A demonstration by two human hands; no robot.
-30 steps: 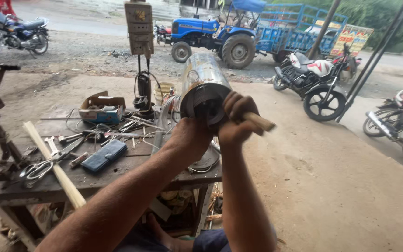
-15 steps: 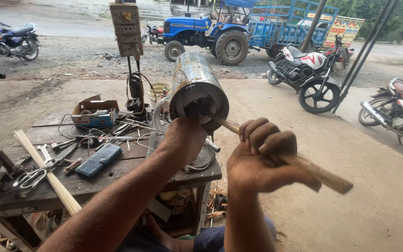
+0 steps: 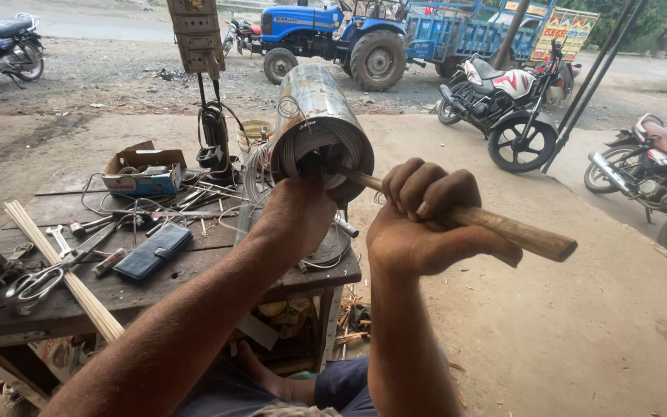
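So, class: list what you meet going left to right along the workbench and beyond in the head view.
Steel scissors → dark flat wallet → left hand at the shiny metal cylinder → right hand gripping the wooden stick → red-seated motorcycle.

At the centre of the frame the left hand [image 3: 300,212] presses against the open end of a metal cylinder [image 3: 319,123] packed with wire windings, while the right hand [image 3: 420,224], its fingers [image 3: 426,185] wrapped tight, grips a wooden stick [image 3: 503,228] whose far tip enters the windings. At the left, the wooden counter [image 3: 194,259] carries scissors [image 3: 36,282], a dark wallet [image 3: 153,251] and a cardboard box [image 3: 144,171]; motorcycles and a blue tractor [image 3: 326,35] stand across the top.
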